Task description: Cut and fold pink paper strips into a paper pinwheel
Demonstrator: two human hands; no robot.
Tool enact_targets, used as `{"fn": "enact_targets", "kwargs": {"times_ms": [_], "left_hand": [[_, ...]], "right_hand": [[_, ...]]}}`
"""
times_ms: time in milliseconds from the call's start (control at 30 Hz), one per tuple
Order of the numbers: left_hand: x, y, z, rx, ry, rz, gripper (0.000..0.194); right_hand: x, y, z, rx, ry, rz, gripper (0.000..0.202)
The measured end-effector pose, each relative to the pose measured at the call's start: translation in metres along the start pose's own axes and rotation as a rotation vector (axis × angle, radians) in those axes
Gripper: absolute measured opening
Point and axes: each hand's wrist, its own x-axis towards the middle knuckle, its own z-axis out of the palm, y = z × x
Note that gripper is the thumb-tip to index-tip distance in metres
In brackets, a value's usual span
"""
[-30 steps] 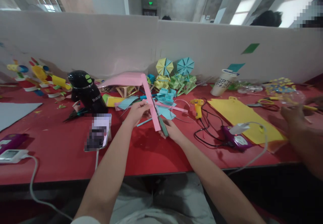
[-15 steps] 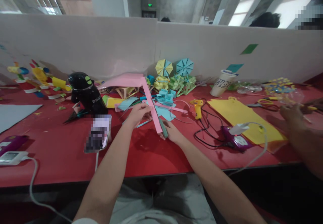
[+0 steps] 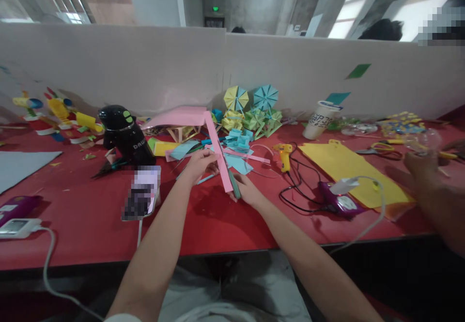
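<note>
My left hand (image 3: 202, 164) is closed on the left side of a long pink paper strip (image 3: 218, 153), which slants down toward me over the table's middle. At the strip's lower end, my right hand (image 3: 245, 189) is wrapped round a green-handled tool (image 3: 234, 185) lying along the strip's right edge; its blade is hidden. Behind the hands are light-blue paper pieces (image 3: 240, 163) and another pink strip (image 3: 254, 156). A larger pink sheet (image 3: 178, 116) lies beyond, touching the strip's upper end.
A phone (image 3: 143, 193) and black bottle (image 3: 125, 135) stand left. Rightward are a yellow glue gun (image 3: 284, 156), its black cord, a purple power socket (image 3: 341, 201), yellow sheets (image 3: 352, 172), a paper cup (image 3: 319, 120) and another person's hand (image 3: 423, 172).
Both of my hands keep nearly the same place and hold. The other person's hand at the right has shifted very slightly.
</note>
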Motion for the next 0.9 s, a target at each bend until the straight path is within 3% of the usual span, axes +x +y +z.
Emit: {"fn": "enact_targets", "kwargs": {"times_ms": [233,900], "left_hand": [[0.0006,-0.0029,0.0007,0.009,-0.045,-0.007,0.034],[-0.0025,-0.0018,-0.0007,0.003,-0.067,-0.013,0.033]], "right_hand": [[0.0009,0.0007,-0.0013,-0.021,0.059,0.029,0.053],[-0.0024,-0.008,-0.0019,-0.045,0.062,0.041,0.055]]}}
